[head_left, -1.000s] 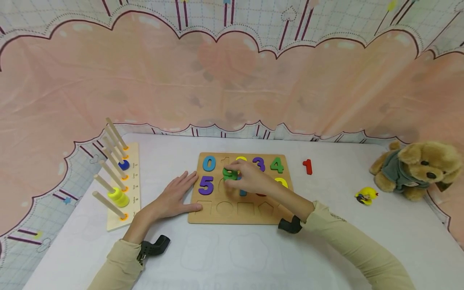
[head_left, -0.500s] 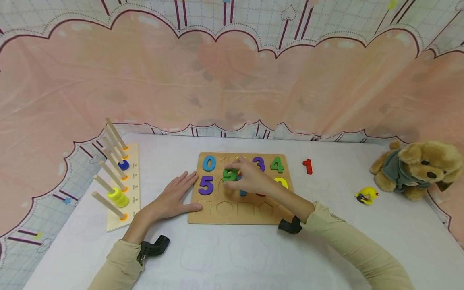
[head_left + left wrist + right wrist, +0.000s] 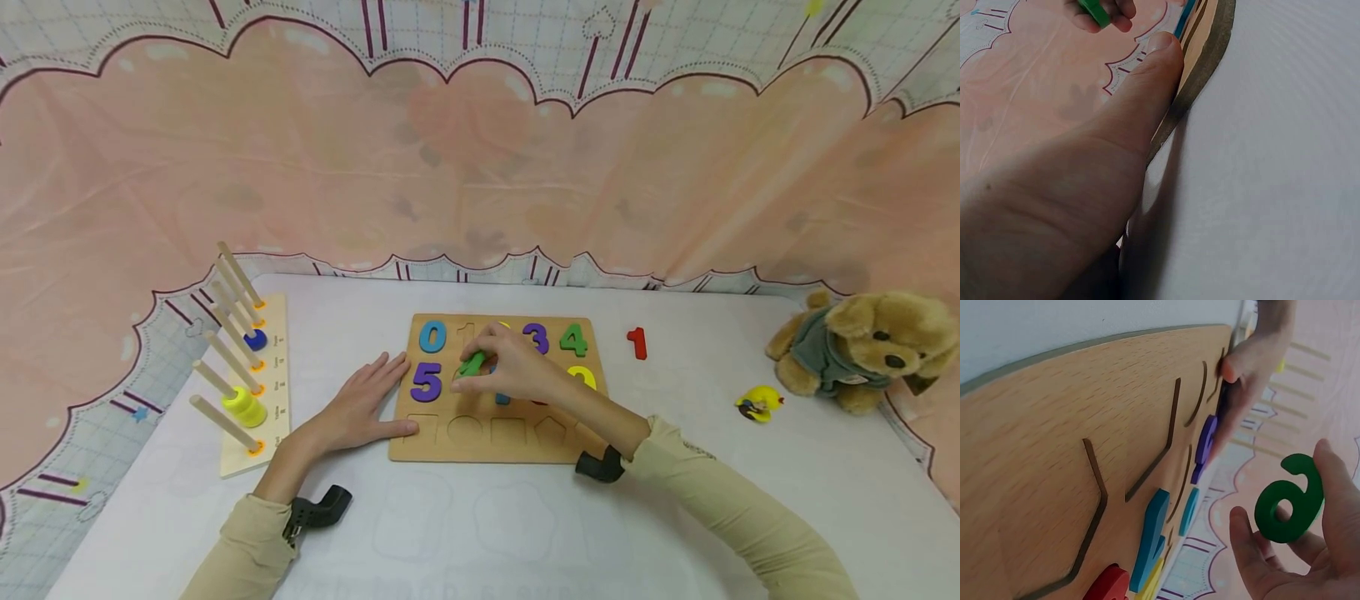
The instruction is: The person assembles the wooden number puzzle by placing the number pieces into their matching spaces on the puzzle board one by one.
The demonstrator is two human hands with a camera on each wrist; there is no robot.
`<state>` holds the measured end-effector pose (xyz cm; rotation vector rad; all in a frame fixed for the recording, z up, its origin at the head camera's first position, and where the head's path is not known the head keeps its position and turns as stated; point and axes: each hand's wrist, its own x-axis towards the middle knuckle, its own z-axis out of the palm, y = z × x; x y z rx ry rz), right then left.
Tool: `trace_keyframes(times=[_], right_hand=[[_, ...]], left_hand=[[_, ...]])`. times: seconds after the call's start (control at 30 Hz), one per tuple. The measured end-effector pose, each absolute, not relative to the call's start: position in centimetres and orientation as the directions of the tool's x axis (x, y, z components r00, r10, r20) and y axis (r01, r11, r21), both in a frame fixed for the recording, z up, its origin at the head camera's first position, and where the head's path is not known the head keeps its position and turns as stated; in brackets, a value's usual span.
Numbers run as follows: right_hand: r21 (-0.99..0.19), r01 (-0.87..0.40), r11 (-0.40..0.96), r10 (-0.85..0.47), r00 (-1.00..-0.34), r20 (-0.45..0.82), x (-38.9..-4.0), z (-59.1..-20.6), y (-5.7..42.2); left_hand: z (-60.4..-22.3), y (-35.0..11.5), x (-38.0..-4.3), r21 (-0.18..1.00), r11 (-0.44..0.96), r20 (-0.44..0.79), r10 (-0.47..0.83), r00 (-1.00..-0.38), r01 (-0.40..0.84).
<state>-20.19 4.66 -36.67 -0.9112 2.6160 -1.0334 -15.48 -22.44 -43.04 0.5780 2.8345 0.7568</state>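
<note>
A wooden number board (image 3: 450, 454) lies on the white table with several coloured digits in its recesses, among them a blue 0 (image 3: 432, 337), a purple 5 (image 3: 426, 382) and a green 4 (image 3: 573, 340). Above it, my right hand (image 3: 517, 362) pinches a green number 6 (image 3: 1290, 500) between thumb and fingers, off the board. In the head view this piece is tilted nearly edge-on. My left hand (image 3: 360, 408) rests at the board's left edge, fingers extended and thumb on the lower left corner. The right hand partly covers the middle digits.
A red number 1 (image 3: 637, 343) lies right of the board. Farther right are a yellow rubber duck (image 3: 759, 405) and a plush dog (image 3: 847, 350). On the left stands a peg rack (image 3: 276, 400) with yellow and blue rings. A patterned curtain (image 3: 480, 183) hangs behind.
The green number 6 has turned in my right fingers, from showing its face to nearly edge-on in the head view. My left hand has stayed in place on the board.
</note>
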Motion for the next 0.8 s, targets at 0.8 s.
trace_keyframes(times=[0.8], right_hand=[[-0.752,-0.456,0.476,-0.668,-0.744,0.028,-20.61,-36.98,4.81]], left_hand=[[-43.14,-22.46,-15.59,0.503,0.803,-0.055,0.400,-0.915,0.320]])
